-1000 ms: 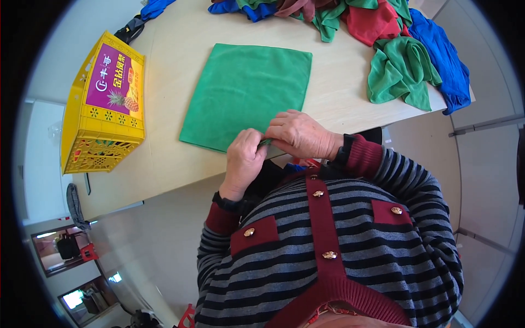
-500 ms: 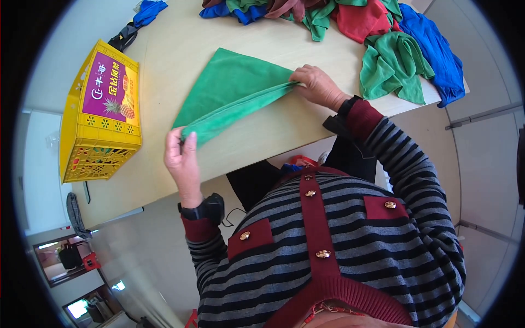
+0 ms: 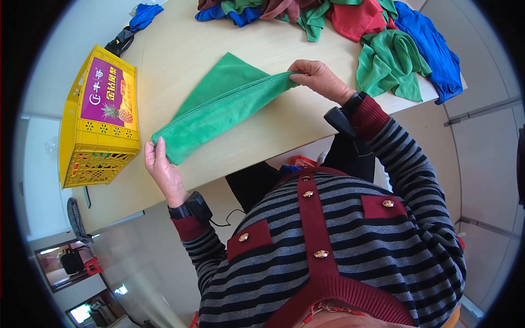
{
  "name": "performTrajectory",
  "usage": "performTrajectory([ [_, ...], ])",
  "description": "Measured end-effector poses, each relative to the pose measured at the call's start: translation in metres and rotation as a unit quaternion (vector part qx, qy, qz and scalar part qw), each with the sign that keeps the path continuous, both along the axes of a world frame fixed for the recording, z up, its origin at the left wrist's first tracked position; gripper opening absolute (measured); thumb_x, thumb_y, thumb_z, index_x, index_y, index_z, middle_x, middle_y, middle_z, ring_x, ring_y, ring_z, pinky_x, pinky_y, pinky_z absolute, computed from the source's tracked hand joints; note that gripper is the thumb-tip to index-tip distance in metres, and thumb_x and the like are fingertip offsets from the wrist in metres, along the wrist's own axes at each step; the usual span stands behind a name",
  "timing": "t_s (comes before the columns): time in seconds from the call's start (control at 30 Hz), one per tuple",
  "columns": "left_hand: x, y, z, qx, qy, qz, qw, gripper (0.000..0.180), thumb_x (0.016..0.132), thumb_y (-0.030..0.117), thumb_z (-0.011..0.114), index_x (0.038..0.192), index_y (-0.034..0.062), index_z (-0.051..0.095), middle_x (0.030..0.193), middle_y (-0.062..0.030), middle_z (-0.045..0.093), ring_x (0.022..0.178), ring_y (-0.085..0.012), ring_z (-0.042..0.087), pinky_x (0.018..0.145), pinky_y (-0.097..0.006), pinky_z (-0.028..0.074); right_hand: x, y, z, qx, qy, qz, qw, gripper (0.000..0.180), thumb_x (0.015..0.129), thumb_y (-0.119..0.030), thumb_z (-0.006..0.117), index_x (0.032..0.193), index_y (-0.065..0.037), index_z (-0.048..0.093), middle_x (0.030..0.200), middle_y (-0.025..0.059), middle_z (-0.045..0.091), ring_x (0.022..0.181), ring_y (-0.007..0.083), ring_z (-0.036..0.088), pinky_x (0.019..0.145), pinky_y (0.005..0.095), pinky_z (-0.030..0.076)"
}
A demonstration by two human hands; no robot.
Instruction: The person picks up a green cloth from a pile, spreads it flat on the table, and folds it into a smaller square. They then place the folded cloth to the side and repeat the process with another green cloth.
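A green cloth (image 3: 213, 120) is stretched slantwise over the pale table, its near side folded over in a wide band. Behind the band a single triangular corner of the cloth points away from me. My left hand (image 3: 164, 170) pinches the band's left end between thumb and fingers, close to the yellow crate. At the other end, higher and to the right, my right hand (image 3: 321, 79) grips the cloth's right corner. Both wrists wear dark bands with small black boxes.
On the left stands a yellow plastic crate (image 3: 104, 143) with a purple label and cloths inside. Red, blue, green and brown cloths (image 3: 358, 19) lie heaped along the far side; a green cloth (image 3: 391, 65) and a blue cloth (image 3: 432, 52) reach the table's (image 3: 180, 24) right edge.
The near part of the green cloth has been folded further over, so the band is wider and the triangle behind smaller. My left hand has moved left and toward me; my right hand stays nearly in place.
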State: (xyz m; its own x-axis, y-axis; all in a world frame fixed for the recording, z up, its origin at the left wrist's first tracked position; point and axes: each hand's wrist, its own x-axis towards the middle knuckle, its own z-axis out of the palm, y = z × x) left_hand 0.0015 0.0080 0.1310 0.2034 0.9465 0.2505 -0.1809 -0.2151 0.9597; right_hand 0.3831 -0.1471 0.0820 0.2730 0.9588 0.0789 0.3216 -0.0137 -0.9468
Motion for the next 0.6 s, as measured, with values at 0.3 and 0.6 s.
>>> performTrajectory([
  [0.3,-0.005,0.026,0.013,0.058,0.081,-0.019,0.995,0.011,0.102,0.014,0.06,0.093,0.0066,0.06,0.09,0.0032,0.059,0.082,-0.0032,0.048,0.079,-0.022,0.041,0.024,-0.016,0.063,0.063,-0.075,-0.024,0.995,0.016,0.1,-0.013,0.064,0.111,-0.001,0.066,0.091,-0.0045,0.063,0.084,0.0043,0.056,0.078,0.0211,0.048],
  [0.6,0.028,0.022,0.126,0.157,-0.05,-0.011,0.986,0.014,0.103,0.016,0.058,0.103,0.0043,0.066,0.098,-0.0006,0.066,0.089,-0.0066,0.058,0.084,-0.024,0.046,0.026,-0.047,0.19,0.232,-0.054,-0.095,0.966,0.014,0.101,-0.012,0.063,0.112,-0.003,0.066,0.09,-0.0045,0.061,0.085,0.0034,0.056,0.078,0.0199,0.048],
])
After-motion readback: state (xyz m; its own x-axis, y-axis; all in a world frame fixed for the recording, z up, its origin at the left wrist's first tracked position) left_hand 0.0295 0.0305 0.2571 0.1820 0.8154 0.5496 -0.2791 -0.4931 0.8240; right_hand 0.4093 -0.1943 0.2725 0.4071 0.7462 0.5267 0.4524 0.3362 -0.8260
